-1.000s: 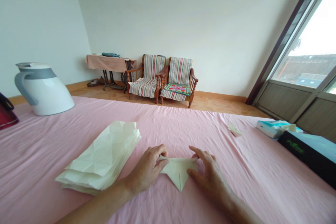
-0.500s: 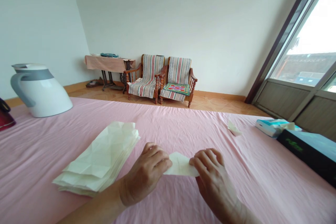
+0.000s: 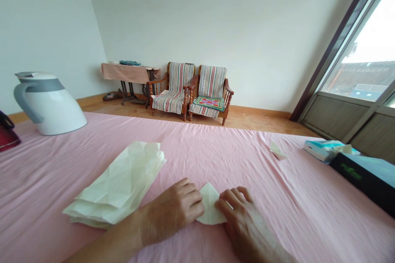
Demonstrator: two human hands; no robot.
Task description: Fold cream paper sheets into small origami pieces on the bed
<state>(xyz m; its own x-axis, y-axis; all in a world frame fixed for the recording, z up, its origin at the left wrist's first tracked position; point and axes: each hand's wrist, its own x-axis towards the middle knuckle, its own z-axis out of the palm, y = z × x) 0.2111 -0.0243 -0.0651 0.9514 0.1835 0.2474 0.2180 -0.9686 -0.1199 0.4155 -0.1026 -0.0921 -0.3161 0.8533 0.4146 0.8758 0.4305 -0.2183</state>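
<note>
— Left hand and right hand: what do they grasp?
— My curled fingers hold one folded paper, left at its left edge, right at its right, its point directed away from me.
— And its position?
— On the pink cloth, between my hands; a stack of creased sheets lies to the left, a black box far right.

Pink cloth: paper stack, paper piece, white jug, tissue pack, black-sided box
</note>
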